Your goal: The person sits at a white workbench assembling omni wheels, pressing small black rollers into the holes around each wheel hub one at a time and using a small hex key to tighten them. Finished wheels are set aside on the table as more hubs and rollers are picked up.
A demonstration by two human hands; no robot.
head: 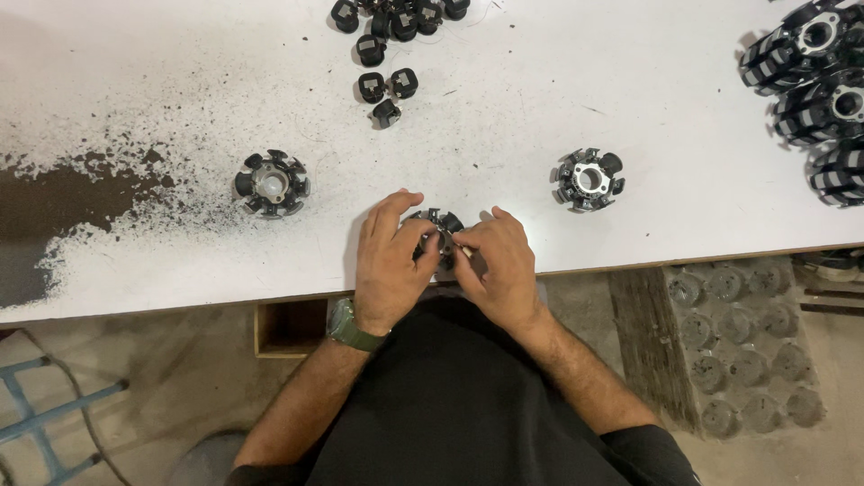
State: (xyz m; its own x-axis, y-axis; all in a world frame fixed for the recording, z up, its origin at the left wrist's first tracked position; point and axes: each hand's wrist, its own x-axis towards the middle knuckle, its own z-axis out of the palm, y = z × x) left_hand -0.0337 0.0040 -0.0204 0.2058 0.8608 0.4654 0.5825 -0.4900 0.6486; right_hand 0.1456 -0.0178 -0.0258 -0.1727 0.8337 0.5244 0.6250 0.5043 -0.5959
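Stator core (436,230), a black ring with stubby poles around a central hole, sits at the near edge of the white table (630,63), pinned between both hands. The left hand (389,261), with a green watch (353,328) on its wrist, curls its fingers over the left side of the ring and closes on it. The right hand (501,267) closes around the right side, its thumb and forefinger pinched on a thin metal piece (455,241) pressed at one pole; whether this is a pin, a wire end or a tool tip is too small to tell.

Doing this step well seems to call for a steady left grip, so the ring cannot turn, and small, straight pressure from the right fingertips, keeping the ring flat on the table.

Two similar cores lie apart on the table: a dark one (272,184) to the left, beside a patch of worn, speckled paint (81,193), and a lighter metal one (589,179) to the right. Small black pieces (387,85) are scattered at the far edge, and larger wound cores (814,63) are stacked at the far right. A tray of round parts (747,342) rests below the table.
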